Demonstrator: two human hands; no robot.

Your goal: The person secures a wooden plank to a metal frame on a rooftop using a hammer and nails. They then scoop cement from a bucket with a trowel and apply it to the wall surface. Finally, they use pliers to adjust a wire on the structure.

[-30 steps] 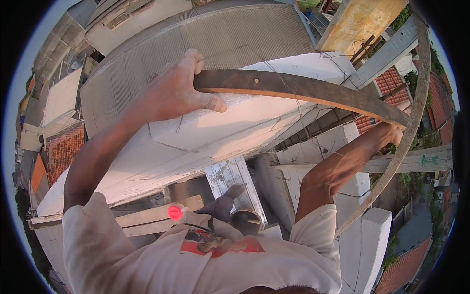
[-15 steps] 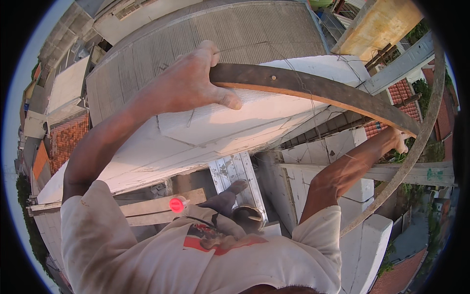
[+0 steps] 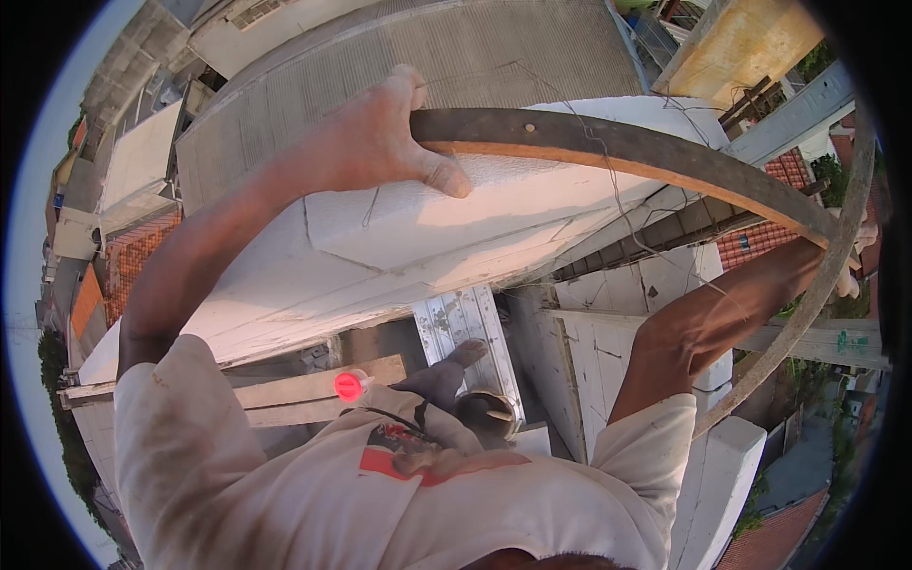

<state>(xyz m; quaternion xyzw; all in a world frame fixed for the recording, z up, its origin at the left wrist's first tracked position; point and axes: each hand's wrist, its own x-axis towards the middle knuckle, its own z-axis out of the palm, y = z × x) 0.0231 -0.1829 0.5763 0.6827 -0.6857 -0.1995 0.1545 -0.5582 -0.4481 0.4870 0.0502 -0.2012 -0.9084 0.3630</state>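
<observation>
Outdoors, a grey ribbed roof spreads across the top of the view, with orange tiles at the left and a yellow column at the upper right. Below that roof, a white wall runs slantwise across the middle. In front of it, the dark board reaches from the left hand to the right wrist, its near edge lighter and a small round knob set in its face. The left hand is spread wide at the board's left end, thumb below and fingers above; how firmly it presses, I cannot tell. At the far right, the right hand is beside the board's other end, partly hidden behind a narrow strip that bows down past the forearm; its grip cannot be told. Thin wire dangles across the board. Farther down, a bare foot rests on a pale, worn plank, near a dark pail. A red cap shows beside the shirt.
</observation>
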